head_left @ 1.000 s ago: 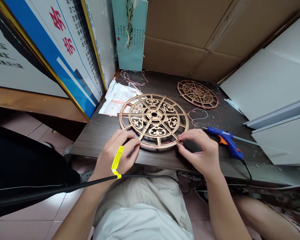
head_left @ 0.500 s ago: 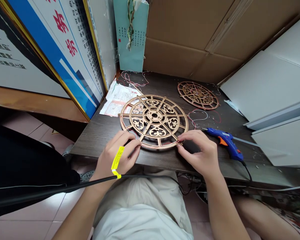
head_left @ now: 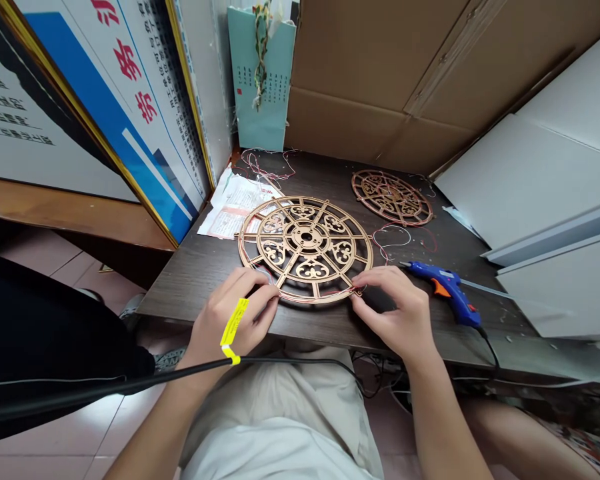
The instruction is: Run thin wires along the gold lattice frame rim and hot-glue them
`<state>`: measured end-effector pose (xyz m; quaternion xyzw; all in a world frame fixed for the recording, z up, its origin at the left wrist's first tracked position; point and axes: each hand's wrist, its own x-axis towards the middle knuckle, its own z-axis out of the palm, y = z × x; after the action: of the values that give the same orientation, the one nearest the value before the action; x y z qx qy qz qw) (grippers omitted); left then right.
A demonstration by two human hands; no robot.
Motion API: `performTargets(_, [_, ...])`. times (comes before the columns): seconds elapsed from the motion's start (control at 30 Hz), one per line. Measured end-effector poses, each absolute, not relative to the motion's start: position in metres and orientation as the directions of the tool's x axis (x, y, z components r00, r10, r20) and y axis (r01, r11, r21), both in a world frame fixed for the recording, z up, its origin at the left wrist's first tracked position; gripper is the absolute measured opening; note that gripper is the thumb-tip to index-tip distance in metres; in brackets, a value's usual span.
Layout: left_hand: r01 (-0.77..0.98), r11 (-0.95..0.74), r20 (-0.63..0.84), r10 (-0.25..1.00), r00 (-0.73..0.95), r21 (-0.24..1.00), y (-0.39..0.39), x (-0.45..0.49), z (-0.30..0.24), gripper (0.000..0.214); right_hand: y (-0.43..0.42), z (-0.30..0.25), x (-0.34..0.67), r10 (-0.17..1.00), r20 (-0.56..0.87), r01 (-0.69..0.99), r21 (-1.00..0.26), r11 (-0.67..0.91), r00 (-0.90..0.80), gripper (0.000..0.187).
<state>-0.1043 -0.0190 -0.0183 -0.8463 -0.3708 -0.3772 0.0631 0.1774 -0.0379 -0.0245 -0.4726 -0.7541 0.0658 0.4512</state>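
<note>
A round openwork wooden disc (head_left: 312,269) with cut-out ornaments lies before me, near the table's front edge. Thin red and white wires (head_left: 325,293) run along its front rim. My left hand (head_left: 240,310) is closed at the front left of that rim, thumb and fingers pinching it and the wires there. At the front right, my right hand (head_left: 397,303) pinches the rim and wire between thumb and forefinger. To the right of that hand lies a blue glue gun (head_left: 447,287) with an orange trigger and a clear glue stick in its back.
A second wooden disc (head_left: 393,197) with wires lies farther back on the dark table (head_left: 180,287). Printed paper (head_left: 225,207) lies at the left, with loose wires behind it. Cardboard (head_left: 350,73) and a light-blue bag (head_left: 265,80) stand at the back. A black cable (head_left: 180,373) crosses my left forearm.
The view has shifted slightly. Both hands keep their places on the disc's rim, and the disc and glue gun lie as before.
</note>
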Motion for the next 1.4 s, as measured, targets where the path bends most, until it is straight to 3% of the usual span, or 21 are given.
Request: performTargets(1.4, [0.702, -0.686, 0.645, 0.627, 0.436, 0.193, -0.0212, -0.1049, -0.0176, 0.018, -0.0389, -0.0236, 0.1766, 0.767, 0.628, 0.656, -0.525, 0.542, -0.131, 0.022])
